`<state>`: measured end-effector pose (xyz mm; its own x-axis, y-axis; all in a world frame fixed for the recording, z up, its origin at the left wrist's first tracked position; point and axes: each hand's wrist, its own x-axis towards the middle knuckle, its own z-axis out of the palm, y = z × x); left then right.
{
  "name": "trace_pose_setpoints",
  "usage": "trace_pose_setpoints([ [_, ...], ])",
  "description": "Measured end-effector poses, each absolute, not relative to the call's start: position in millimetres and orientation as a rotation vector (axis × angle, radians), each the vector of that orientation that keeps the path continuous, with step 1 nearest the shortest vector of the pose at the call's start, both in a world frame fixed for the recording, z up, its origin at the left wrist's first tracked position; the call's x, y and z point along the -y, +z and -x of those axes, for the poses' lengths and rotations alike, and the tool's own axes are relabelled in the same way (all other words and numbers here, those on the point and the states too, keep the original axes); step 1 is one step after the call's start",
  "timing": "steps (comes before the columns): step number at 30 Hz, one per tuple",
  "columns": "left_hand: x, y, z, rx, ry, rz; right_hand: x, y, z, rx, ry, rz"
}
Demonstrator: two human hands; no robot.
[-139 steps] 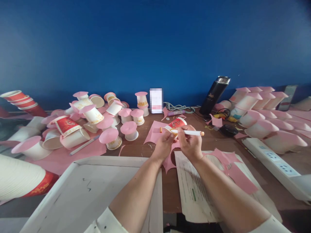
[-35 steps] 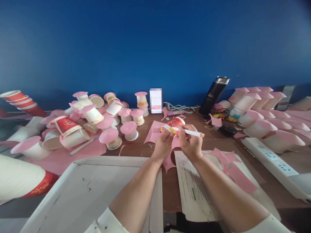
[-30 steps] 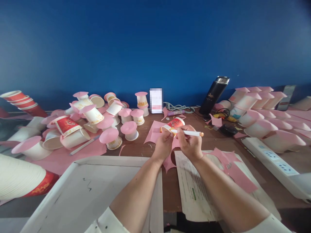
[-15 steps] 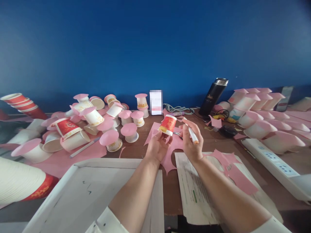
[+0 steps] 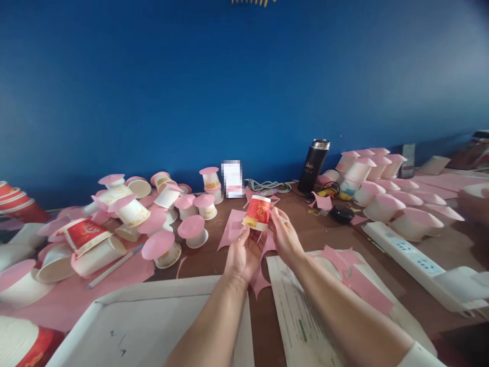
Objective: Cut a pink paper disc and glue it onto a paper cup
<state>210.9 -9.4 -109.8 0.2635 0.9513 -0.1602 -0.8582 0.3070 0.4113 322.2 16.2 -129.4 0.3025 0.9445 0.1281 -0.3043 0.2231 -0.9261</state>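
My left hand (image 5: 243,255) is closed around the lower part of a red, white and gold paper cup (image 5: 259,211), held up over the table. My right hand (image 5: 284,232) is at the cup's right side, its fingertips at or very near the wall; contact is hard to tell. Within its curled fingers a bit of a white pen-like stick with an orange end (image 5: 286,223) shows; the rest is hidden by the hand. Cut pink paper (image 5: 232,228) lies on the table beneath and behind the cup.
Paper cups with pink paper tops (image 5: 193,229) crowd the left; more such cups (image 5: 385,209) stand right. A phone (image 5: 233,179), black flask (image 5: 314,165) and cables (image 5: 267,186) are along the wall. Nearer are a white tray (image 5: 153,290), printed sheet (image 5: 292,300) and power strip (image 5: 410,260).
My right hand has moved left to the cup's side, and the stick it holds has become mostly hidden. The cup stays in my left hand. The view has shifted right and up.
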Motion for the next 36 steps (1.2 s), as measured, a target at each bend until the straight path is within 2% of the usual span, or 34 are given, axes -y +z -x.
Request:
trace_pose_setpoints([
  [14,11.8,-115.6,-226.5,-0.37,1.189,-0.221,-15.6,-121.2,-315.9,0.561,1.183,0.929],
  [27,-3.8,-111.9,-228.4,-0.323,1.14,-0.132,-15.5,-133.2,-311.3,0.804,1.139,1.017],
  [32,-9.5,-111.5,-223.5,-0.363,1.125,-0.084,-14.4,-132.1,-311.8,0.907,1.06,1.125],
  [36,-18.5,-112.3,-218.9,-0.456,1.217,-0.107,-16.3,-136.4,-317.8,0.914,0.82,1.178],
])
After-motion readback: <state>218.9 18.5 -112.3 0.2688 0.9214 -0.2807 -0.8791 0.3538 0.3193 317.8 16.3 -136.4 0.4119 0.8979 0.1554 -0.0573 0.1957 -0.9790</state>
